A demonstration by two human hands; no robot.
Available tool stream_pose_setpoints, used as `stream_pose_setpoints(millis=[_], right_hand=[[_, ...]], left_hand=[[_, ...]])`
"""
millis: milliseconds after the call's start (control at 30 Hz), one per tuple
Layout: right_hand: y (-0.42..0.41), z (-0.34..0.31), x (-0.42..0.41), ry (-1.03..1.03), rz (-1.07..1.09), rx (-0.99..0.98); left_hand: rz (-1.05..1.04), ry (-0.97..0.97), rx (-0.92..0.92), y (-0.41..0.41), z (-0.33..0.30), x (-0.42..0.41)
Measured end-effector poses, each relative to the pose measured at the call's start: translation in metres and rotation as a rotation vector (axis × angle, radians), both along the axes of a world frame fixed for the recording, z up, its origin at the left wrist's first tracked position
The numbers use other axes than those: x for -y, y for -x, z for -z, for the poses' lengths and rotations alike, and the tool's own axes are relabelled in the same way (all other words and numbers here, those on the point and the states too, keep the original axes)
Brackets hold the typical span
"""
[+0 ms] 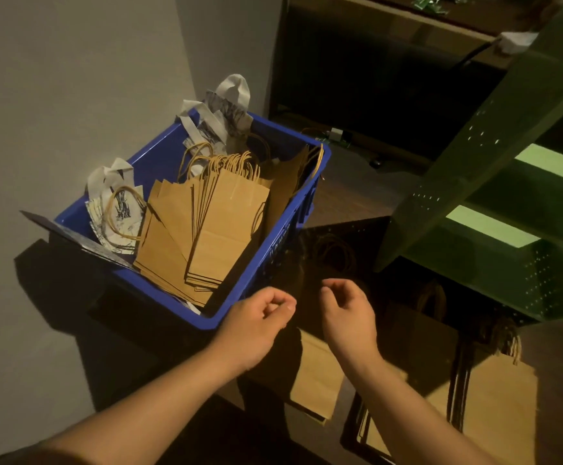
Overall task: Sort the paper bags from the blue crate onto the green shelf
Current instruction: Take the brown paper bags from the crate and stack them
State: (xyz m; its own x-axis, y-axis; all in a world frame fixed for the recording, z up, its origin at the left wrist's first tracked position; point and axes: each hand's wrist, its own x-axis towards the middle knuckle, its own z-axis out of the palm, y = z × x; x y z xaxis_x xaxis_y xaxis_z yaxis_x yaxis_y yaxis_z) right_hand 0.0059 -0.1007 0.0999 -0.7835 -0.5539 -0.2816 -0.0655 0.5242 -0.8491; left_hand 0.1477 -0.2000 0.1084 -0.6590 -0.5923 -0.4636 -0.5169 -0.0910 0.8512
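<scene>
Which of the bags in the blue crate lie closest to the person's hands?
The fanned stack of plain brown paper bags in the blue crate; the white printed bags sit farther off, along the crate's far and left sides.

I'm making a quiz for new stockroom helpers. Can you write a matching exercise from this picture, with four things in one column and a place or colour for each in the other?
Things:
1. blue crate
2. stack of brown paper bags
3. white printed bags
4. green shelf

Places:
A. at the right of the view, slanting up
B. fanned out flat in the middle of the crate
C. along the crate's left and far edges
D. just beyond the left hand

Pairs: 1-D, 2-B, 3-C, 4-A
</scene>
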Motion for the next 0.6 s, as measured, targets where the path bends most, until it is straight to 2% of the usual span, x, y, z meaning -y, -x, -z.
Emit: stream_pose_setpoints(millis=[100,233,333,400,467,600], right_hand=[[0.001,-0.026,0.021,0.109,-0.030,-0.005],[-0.001,-0.053,0.052,0.213,-0.058,0.026],[-0.004,-0.061,0.074,0.220,-0.103,0.061],[-0.007,-0.065,0.087,0.219,-0.119,0.098],[-0.008,-0.066,0.096,0.217,-0.128,0.124],[-0.012,-0.066,0.109,0.210,-0.138,0.154]], left_hand=[[-0.124,-0.242,-0.171,0.006,-0.024,0.008],[-0.159,-0.228,-0.276,0.006,-0.047,0.032],[-0.285,-0.185,-0.279,0.003,-0.053,0.062],[-0.358,-0.044,-0.168,0.002,-0.047,0.085],[-0.369,0.153,0.021,0.000,-0.035,0.109],[-0.170,0.377,0.457,-0.002,-0.010,0.148]])
